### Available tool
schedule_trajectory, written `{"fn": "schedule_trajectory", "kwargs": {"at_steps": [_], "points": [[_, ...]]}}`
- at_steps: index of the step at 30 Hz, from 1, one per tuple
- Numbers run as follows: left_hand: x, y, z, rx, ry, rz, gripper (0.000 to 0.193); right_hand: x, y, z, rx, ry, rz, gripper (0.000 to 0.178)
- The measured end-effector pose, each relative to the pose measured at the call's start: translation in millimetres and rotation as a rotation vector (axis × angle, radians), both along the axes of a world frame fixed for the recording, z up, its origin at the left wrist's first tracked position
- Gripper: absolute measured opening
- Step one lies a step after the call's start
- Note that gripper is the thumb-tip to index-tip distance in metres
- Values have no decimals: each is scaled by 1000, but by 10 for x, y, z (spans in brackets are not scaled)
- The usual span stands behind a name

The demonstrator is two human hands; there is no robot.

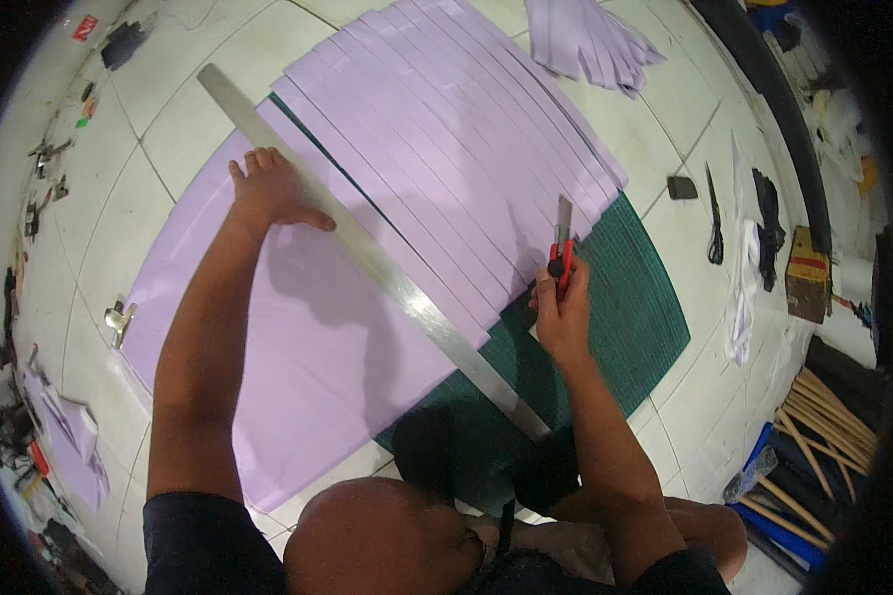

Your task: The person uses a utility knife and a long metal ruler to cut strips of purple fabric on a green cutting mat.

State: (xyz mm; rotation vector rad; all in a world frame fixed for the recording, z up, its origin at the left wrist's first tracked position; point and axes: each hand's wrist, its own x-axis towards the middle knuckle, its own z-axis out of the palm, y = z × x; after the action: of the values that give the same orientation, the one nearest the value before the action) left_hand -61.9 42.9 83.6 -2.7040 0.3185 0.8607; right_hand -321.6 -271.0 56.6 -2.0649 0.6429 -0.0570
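Observation:
A long metal ruler point(407, 293) lies slantwise across lilac fabric point(318, 327) and a green cutting mat point(625, 307). My left hand point(273, 188) is spread out over the ruler's upper part and the fabric beside it, fingers apart. To the ruler's right the fabric is cut into several long parallel strips point(437, 129). A thin line of green mat shows between the ruler and the strips. My right hand point(564, 302) grips a red utility knife point(563, 253), its blade pointing away from me, above the strips' right ends and the mat.
A binder clip point(119, 319) holds the fabric's left edge. Lilac strips point(590, 45) lie bunched on the tiled floor at the top. Black scissors point(713, 218) and a small dark block point(682, 187) lie to the right. Wooden sticks point(829, 421) are piled at the lower right.

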Motion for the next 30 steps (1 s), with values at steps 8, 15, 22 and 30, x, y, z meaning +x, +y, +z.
{"fn": "schedule_trajectory", "kwargs": {"at_steps": [8,15,22,30], "points": [[-33,60,-32,-41,-81,-5,154,1043,786,125,-213,76,498,34],[-69,151,-77,-84,-72,26,153,2402,1914,245,-310,189,811,26],[-99,199,-120,-175,-74,33,143,2880,2401,77,-222,8,727,29],[-104,221,-74,-193,-66,47,139,2987,2449,55,-198,102,747,34]]}}
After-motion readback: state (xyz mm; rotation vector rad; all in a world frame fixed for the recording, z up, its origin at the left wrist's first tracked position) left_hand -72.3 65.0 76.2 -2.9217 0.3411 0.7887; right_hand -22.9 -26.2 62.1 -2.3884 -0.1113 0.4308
